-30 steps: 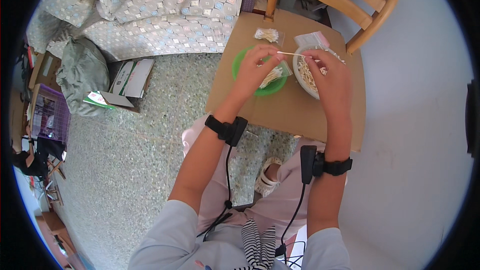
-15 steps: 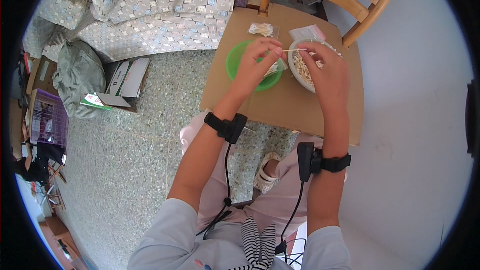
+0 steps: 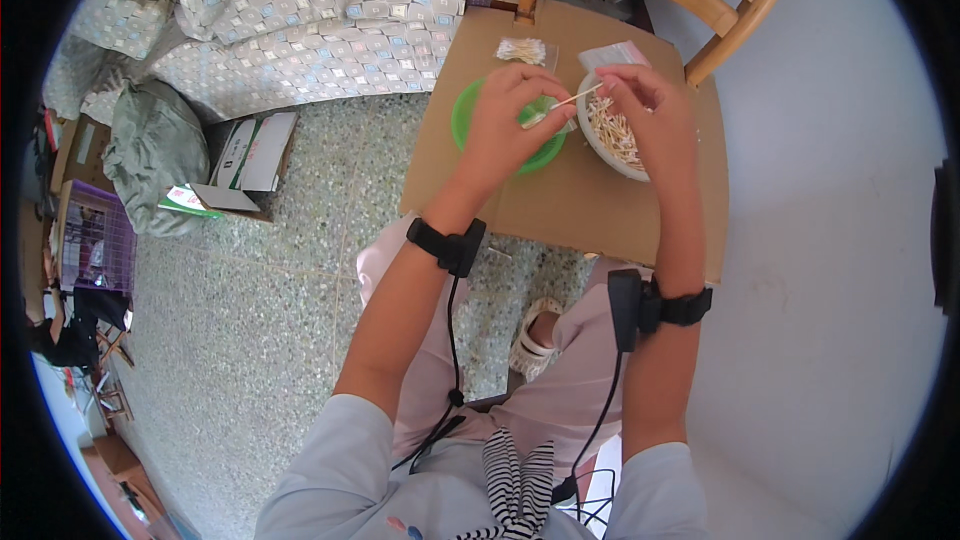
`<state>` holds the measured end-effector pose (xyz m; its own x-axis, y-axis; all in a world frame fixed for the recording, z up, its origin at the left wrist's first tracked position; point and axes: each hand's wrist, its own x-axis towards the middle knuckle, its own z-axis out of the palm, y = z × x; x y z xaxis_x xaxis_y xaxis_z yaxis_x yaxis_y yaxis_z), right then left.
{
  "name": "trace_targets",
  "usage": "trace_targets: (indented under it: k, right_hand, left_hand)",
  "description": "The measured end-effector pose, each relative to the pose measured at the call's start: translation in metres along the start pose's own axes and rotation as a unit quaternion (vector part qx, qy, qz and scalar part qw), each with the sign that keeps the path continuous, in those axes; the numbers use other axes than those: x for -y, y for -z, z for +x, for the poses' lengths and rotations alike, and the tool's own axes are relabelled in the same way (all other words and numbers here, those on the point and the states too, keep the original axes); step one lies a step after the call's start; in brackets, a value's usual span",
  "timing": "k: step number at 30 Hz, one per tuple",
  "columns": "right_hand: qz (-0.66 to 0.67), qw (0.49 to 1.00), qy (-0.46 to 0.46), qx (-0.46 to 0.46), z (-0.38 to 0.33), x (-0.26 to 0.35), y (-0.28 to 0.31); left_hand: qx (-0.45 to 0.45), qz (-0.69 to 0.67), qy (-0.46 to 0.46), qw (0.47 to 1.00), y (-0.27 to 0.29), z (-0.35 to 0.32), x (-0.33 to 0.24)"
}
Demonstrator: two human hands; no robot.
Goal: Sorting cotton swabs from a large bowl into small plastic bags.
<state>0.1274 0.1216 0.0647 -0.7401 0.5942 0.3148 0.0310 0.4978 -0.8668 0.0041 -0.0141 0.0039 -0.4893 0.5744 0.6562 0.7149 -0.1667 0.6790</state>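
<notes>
One cotton swab (image 3: pixel 579 96) slants between my two hands above the bowls. My right hand (image 3: pixel 658 118) pinches its upper right end between thumb and forefinger. The other end lies at the thumb and forefinger of my left hand (image 3: pixel 500 125), which are closed around it. Beneath my left hand is a green bowl (image 3: pixel 461 124), partly covered, with a clear bag inside. A white bowl (image 3: pixel 612 160) full of loose cotton swabs (image 3: pixel 612 130) sits below my right hand, which hides part of its rim.
Cardboard (image 3: pixel 560 205) covers the seat of a wooden chair (image 3: pixel 700 2). A bunch of swabs (image 3: pixel 521 50) lies on a clear bag at the far side, near a pink-and-white packet (image 3: pixel 612 56). A white wall (image 3: pixel 820 240) rises on the right; a patterned couch cover (image 3: pixel 330 20) is at far left.
The swab has tilted, its right end now higher. My right hand has shifted slightly right, showing more of the white bowl. My left hand has turned a little and its fingers have spread slightly.
</notes>
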Motion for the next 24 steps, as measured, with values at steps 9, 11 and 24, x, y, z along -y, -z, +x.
trace_targets:
  k: [9,11,24]
  right_hand:
    - [-0.127,0.991,-0.036,-0.02,0.026,-0.085,0.008]
    - [-0.139,0.989,-0.045,-0.02,0.026,-0.095,0.009]
    - [-0.224,0.971,-0.074,0.023,0.02,-0.083,-0.018]
  left_hand:
    - [-0.017,-0.072,0.154,0.985,-0.002,-0.001,0.0]
    - [-0.013,-0.062,0.15,0.987,-0.005,-0.001,0.006]
    - [0.154,0.216,0.154,0.952,-0.029,-0.018,0.056]
